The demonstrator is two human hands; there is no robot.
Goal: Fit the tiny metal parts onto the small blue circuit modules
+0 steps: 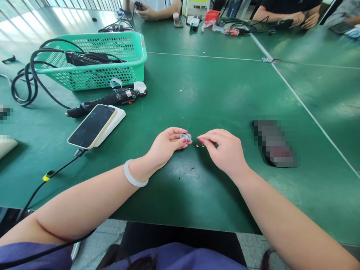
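Observation:
Between the thumb and fingers of my left hand (171,144) is a small bluish-grey part (185,137), too small to name its kind. My right hand (223,150) is just to the right of it, thumb and index finger pinched together. Whether anything sits in that pinch is too small to make out. On the green table (194,202) below the fingertips lie a tiny copper-coloured piece (197,145) and a tiny pale piece (203,145). The two hands are close but do not touch.
A phone (91,125) rests on a white block at left. Behind it lie a black electric screwdriver (109,100) and a green basket (140,56) holding cables. A blurred dark object (275,144) lies at right. Other people's hands (302,18) are across the table.

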